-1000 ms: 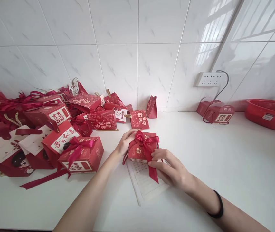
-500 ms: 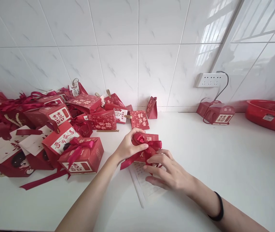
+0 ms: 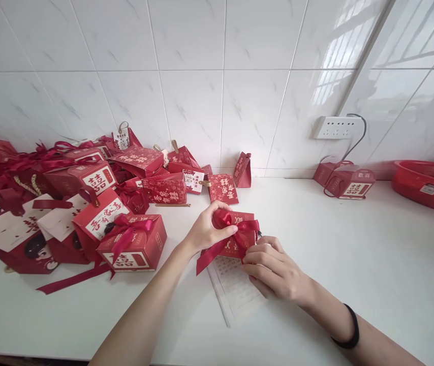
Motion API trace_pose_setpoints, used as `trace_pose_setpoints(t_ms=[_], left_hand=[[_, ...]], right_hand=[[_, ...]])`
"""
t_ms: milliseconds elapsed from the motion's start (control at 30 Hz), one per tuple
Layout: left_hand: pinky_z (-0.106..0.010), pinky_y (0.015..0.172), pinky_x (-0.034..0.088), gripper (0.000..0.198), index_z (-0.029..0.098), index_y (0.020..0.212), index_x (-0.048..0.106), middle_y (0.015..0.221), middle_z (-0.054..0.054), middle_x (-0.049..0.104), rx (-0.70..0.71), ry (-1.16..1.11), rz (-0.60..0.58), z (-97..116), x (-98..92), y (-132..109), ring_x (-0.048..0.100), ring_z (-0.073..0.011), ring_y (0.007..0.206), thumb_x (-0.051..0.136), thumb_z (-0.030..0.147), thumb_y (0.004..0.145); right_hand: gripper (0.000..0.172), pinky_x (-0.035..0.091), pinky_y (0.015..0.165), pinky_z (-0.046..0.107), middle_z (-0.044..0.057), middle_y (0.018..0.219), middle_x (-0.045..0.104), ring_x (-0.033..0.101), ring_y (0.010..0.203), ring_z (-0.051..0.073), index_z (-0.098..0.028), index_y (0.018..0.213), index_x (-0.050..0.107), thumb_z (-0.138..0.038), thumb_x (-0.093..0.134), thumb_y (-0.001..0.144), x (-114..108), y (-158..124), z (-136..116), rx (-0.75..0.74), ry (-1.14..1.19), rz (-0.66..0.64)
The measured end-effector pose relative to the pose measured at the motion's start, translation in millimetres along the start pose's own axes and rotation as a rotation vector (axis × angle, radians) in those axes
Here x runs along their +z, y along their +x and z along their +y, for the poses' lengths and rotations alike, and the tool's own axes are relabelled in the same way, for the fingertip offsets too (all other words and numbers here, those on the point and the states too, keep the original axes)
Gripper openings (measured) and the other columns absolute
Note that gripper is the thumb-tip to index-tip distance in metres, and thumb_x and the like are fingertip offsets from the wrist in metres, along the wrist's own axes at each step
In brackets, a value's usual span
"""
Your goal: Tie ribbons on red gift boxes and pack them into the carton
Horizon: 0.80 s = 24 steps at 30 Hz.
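In the head view a small red gift box (image 3: 236,247) with a satin ribbon bow (image 3: 244,230) stands in front of me on the white table. My left hand (image 3: 211,227) grips its left side, the thumb pressing on the bow's knot. At the box's right edge my right hand (image 3: 272,264) is closed, fingers curled beside the ribbon. A small dark tip shows above those fingers, and a bit of red below; what they hold is hidden. One ribbon tail (image 3: 210,256) hangs at the box's front left. Under the box lies a printed sheet (image 3: 236,290).
Left of my arm stands another bowed red box (image 3: 141,249), beside red-and-white gift bags (image 3: 26,229). Several more boxes (image 3: 163,188) pile against the tiled wall. To the right are two boxes (image 3: 354,183), a power strip (image 3: 339,127) and a red basin (image 3: 426,185).
My right hand's fingers have drawn closer together and curled at the box's right edge, and a dark tip now shows there. My left hand keeps its grip. The view has shifted slightly.
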State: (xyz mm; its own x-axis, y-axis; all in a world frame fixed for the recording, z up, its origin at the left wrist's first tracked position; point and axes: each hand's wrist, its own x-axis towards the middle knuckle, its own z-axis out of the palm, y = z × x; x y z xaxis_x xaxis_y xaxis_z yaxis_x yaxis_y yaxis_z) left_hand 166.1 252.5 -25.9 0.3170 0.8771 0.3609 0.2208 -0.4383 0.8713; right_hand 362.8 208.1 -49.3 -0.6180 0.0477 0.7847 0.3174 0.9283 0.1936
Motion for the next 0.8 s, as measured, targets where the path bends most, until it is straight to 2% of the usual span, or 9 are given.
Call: trace_pose_setpoints(t_ms=[200,333,400,467,567,667,733,800], left_hand=[[-0.030,0.076,0.042,0.033,0.020,0.096,0.050,0.082,0.002,0.055,-0.004,0.007,-0.006,2.5,3.0,-0.3,0.052,-0.0154,0.076,0.068,0.031,0.071],[-0.031,0.080,0.042,0.033,0.020,0.097,0.050,0.085,0.000,0.056,-0.002,0.023,0.010,1.8,4.7,-0.7,0.054,-0.0168,0.080,0.068,0.030,0.071],[-0.032,0.081,0.042,0.033,0.021,0.097,0.050,0.087,0.000,0.056,-0.004,0.023,0.013,1.5,4.9,-1.4,0.054,-0.0173,0.082,0.068,0.031,0.071],[-0.032,0.079,0.044,0.034,0.021,0.097,0.050,0.085,0.000,0.057,-0.009,0.006,-0.002,1.7,4.9,-2.2,0.055,-0.0172,0.080,0.068,0.031,0.071],[-0.031,0.075,0.045,0.036,0.021,0.099,0.049,0.079,0.002,0.057,-0.015,-0.027,-0.035,2.8,5.4,-3.1,0.056,-0.0165,0.075,0.069,0.032,0.071],[-0.031,0.072,0.047,0.038,0.021,0.099,0.048,0.076,0.002,0.057,-0.017,-0.032,-0.052,4.0,6.7,-3.5,0.057,-0.0163,0.071,0.069,0.031,0.070],[-0.032,0.070,0.048,0.038,0.021,0.100,0.048,0.077,0.001,0.059,-0.006,-0.024,-0.058,4.7,7.7,-3.4,0.058,-0.0167,0.070,0.068,0.032,0.070],[-0.034,0.076,0.049,0.037,0.021,0.099,0.049,0.086,-0.001,0.060,0.066,0.023,-0.015,5.2,8.4,-3.1,0.060,-0.0190,0.079,0.069,0.032,0.069]], right_hand=[[0.020,0.041,0.068,0.037,0.004,0.068,0.057,0.049,0.066,0.016,-0.016,0.080,0.052,0.001,0.042,0.074,-6.5,-0.2,2.3,0.042,0.045,0.011],[0.011,0.038,0.065,0.037,0.002,0.064,0.052,0.045,0.059,0.015,-0.018,0.075,0.048,-0.011,0.039,0.077,-10.6,0.6,2.8,0.144,0.181,0.050],[0.014,0.038,0.062,0.034,0.000,0.061,0.050,0.043,0.055,0.014,-0.020,0.072,0.045,-0.015,0.039,0.083,-10.7,-0.5,4.9,0.298,0.219,0.106],[0.021,0.037,0.055,0.029,-0.001,0.058,0.048,0.043,0.054,0.013,-0.020,0.069,0.043,-0.020,0.040,0.090,-9.1,-2.2,7.8,0.579,0.229,0.129],[0.036,0.036,0.050,0.025,-0.001,0.058,0.048,0.045,0.054,0.013,-0.020,0.065,0.043,-0.042,0.044,0.094,-4.3,-3.7,11.1,0.985,0.323,0.083],[0.045,0.039,0.052,0.025,0.000,0.059,0.050,0.046,0.055,0.013,-0.020,0.064,0.044,-0.056,0.045,0.090,1.8,-2.3,11.1,1.132,0.490,0.062],[0.046,0.040,0.052,0.025,0.000,0.059,0.051,0.047,0.054,0.013,-0.020,0.065,0.044,-0.059,0.047,0.088,5.3,-0.8,10.4,1.171,0.566,0.078],[0.045,0.040,0.050,0.025,-0.001,0.058,0.049,0.046,0.052,0.012,-0.020,0.065,0.044,-0.059,0.049,0.087,8.0,0.0,10.2,1.183,0.597,0.104]])
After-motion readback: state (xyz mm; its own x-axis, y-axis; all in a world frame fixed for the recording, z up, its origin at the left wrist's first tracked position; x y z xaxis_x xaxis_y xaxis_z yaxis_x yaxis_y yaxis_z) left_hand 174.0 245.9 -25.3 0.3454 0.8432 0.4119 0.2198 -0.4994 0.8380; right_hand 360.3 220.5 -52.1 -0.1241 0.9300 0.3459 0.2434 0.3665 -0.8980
